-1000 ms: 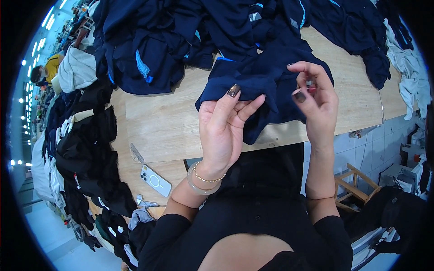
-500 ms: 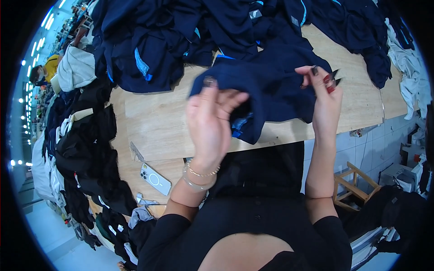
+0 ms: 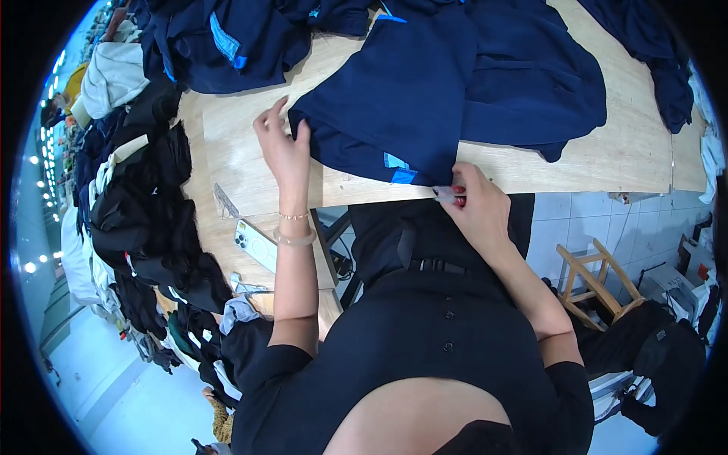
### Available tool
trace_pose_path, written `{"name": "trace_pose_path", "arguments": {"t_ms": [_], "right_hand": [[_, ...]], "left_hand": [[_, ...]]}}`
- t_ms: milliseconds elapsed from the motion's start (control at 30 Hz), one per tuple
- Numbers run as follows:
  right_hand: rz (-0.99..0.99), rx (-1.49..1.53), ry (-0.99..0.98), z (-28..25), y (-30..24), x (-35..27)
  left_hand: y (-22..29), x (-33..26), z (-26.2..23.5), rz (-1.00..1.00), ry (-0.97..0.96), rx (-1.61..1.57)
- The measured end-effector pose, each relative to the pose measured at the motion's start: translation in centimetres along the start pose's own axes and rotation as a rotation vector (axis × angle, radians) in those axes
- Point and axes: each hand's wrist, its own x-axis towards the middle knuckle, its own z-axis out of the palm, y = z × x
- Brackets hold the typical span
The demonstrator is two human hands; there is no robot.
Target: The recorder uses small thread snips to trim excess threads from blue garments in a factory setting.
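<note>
A navy garment (image 3: 402, 98) with light-blue trim lies spread over the wooden table, its near edge close to the front of the table. My left hand (image 3: 285, 148) is at its left edge, fingers apart, the thumb against the fabric. At the near corner, my right hand (image 3: 479, 205) is closed around small thread snips (image 3: 447, 195) with red on the handles. Their tip points left along the fabric edge, and the fingers partly hide them. Whether the right hand also pinches the fabric cannot be made out.
More navy garments (image 3: 258, 45) with light-blue strips are heaped at the far left. Black clothes (image 3: 129, 227) pile up along the left side. A phone (image 3: 258, 244) lies on the wooden table (image 3: 235, 144). A wooden stool (image 3: 595, 280) stands at the lower right.
The bunched navy garment is now laid flat and spread out. My left hand has moved left to its edge; my right hand has come down and left to the near corner with the thread snips.
</note>
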Motion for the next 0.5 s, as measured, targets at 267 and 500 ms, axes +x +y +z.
{"name": "trace_pose_path", "arguments": {"t_ms": [267, 500], "right_hand": [[0.254, 0.503, 0.073, -1.4, 2.5, 3.1], [0.667, 1.622, 0.092, -8.6, 3.4, 6.4]], "left_hand": [[0.0, 3.0, -0.5, 0.037, -0.205, -0.240], [-0.5, 4.7, -4.4, -0.571, -0.795, -1.167]]}}
